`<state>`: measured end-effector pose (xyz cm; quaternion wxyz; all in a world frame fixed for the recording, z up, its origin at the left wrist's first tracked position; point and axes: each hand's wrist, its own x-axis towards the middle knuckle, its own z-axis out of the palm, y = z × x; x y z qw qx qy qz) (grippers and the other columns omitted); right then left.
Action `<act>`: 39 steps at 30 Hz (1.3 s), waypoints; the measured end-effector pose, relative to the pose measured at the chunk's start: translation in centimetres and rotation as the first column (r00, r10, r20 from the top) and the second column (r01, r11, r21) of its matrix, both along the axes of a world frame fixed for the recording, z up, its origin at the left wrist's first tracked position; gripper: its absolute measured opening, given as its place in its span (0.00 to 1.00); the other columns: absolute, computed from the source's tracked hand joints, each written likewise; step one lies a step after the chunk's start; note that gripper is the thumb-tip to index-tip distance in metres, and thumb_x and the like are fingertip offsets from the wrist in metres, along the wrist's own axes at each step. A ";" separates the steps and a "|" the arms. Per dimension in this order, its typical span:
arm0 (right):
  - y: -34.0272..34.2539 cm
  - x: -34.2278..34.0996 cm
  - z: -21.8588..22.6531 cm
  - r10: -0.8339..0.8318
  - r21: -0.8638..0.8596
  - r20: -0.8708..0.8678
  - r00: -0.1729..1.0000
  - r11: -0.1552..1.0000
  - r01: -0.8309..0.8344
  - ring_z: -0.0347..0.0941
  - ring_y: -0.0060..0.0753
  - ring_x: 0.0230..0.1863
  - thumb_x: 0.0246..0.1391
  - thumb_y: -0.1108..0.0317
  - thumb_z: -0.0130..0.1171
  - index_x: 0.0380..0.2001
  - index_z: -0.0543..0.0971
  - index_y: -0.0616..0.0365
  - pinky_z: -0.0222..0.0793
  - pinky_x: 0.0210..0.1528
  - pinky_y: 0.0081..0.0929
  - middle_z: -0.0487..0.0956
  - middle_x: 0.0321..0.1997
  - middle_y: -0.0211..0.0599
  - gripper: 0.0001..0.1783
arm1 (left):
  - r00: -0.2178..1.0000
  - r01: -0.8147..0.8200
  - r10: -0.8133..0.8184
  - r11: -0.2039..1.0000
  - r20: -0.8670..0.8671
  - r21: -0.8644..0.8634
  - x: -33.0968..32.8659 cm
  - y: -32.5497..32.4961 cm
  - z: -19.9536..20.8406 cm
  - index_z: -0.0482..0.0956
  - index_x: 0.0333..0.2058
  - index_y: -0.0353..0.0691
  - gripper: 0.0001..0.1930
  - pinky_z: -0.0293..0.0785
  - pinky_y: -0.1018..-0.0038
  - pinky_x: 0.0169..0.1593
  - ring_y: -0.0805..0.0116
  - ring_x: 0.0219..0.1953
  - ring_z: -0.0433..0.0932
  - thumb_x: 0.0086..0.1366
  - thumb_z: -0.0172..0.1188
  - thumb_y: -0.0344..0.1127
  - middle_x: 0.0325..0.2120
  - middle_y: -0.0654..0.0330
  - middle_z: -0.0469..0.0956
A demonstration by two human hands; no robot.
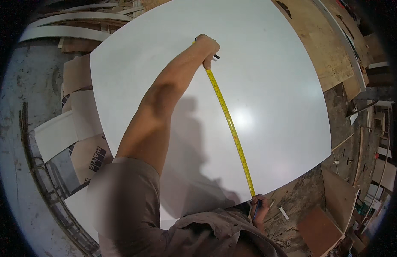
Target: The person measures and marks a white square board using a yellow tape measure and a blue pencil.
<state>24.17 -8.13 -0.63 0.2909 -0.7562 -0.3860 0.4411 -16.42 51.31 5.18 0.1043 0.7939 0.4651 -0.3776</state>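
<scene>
A yellow tape measure (231, 127) is drawn out across a large white sheet (275, 77). My left arm reaches far over the sheet, and my left hand (207, 48) is closed on the tape's far end. A small yellow-and-black part shows at that hand's left side, and a short black piece (216, 56) sticks out on its right; the palm is hidden. At the sheet's near edge my right hand (260, 210) is closed on the tape's near end. A thin dark-blue, pen-like thing (256, 210) shows in the same hand.
Brown and white boards (83, 115) lie left of the sheet, near a curved metal frame (35, 162). Wood strips (74, 19) are piled at the far left. Plywood (318, 47) lies along the far right, with brown panels (320, 229) at the near right.
</scene>
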 end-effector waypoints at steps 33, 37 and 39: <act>11.6 1.1 3.3 0.277 0.201 0.015 0.961 0.940 -0.274 0.81 0.28 0.30 0.66 0.71 0.56 0.38 0.80 0.66 0.77 0.35 0.29 0.84 0.31 0.43 0.08 | 0.999 -0.046 0.047 0.998 0.024 -0.042 0.2 -0.5 1.1 0.88 0.28 0.43 0.21 0.79 0.65 0.33 0.67 0.31 0.85 0.43 0.83 0.51 0.28 0.67 0.86; 25.5 -8.2 4.3 0.404 0.402 0.070 0.912 0.826 -0.396 0.83 0.28 0.33 0.63 0.69 0.58 0.41 0.82 0.64 0.78 0.39 0.28 0.85 0.31 0.43 0.09 | 0.994 -0.111 0.110 0.991 -0.014 -0.076 -0.9 -0.3 0.6 0.89 0.30 0.43 0.22 0.80 0.66 0.35 0.67 0.33 0.85 0.42 0.83 0.51 0.28 0.67 0.86; 31.0 -11.3 2.0 0.385 0.500 0.085 0.919 0.781 -0.374 0.81 0.27 0.32 0.60 0.71 0.60 0.41 0.82 0.62 0.78 0.39 0.26 0.85 0.32 0.43 0.09 | 0.996 -0.091 0.091 0.990 -0.003 -0.109 2.0 1.1 -0.7 0.89 0.33 0.44 0.23 0.80 0.66 0.36 0.67 0.34 0.85 0.42 0.84 0.51 0.29 0.67 0.86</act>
